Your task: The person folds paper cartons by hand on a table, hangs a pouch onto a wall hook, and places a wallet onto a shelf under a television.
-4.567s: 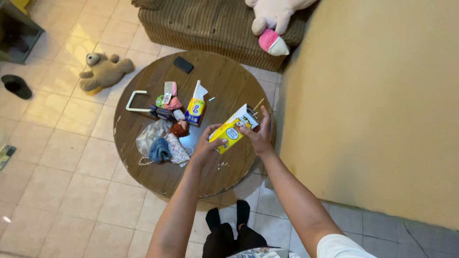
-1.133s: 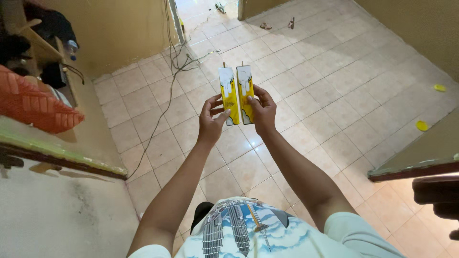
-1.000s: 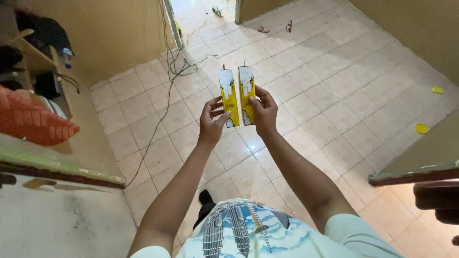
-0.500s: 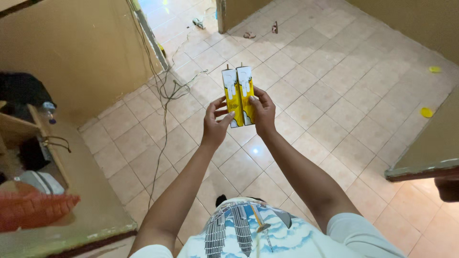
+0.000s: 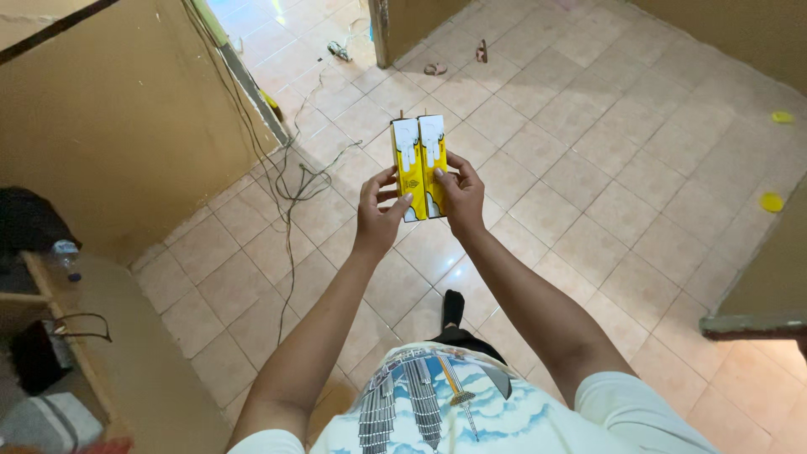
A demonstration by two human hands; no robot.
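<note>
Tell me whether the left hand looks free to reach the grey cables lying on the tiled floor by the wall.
Probably not as things stand: the left hand grips one of two yellow-and-white boxes with the right hand, held high above the grey cables, which lie well below on the floor.

— How much room is there around the left hand [image 5: 380, 214] and right hand [image 5: 458, 195]?

— Open air on every side. Both are raised well above the beige tiled floor [image 5: 588, 168], gripping the two long yellow-and-white cartons [image 5: 419, 164] side by side.

— What stands to the left?

— A tan plastered wall [image 5: 109, 126], well apart, with thin dark cables [image 5: 290, 181] trailing along its foot, and a low wooden shelf [image 5: 92, 336] nearer the body.

— And right?

— Bare tiles, then a wooden ledge [image 5: 756, 315] at the edge. Two small yellow discs [image 5: 771, 202] lie flat on the floor.
</note>
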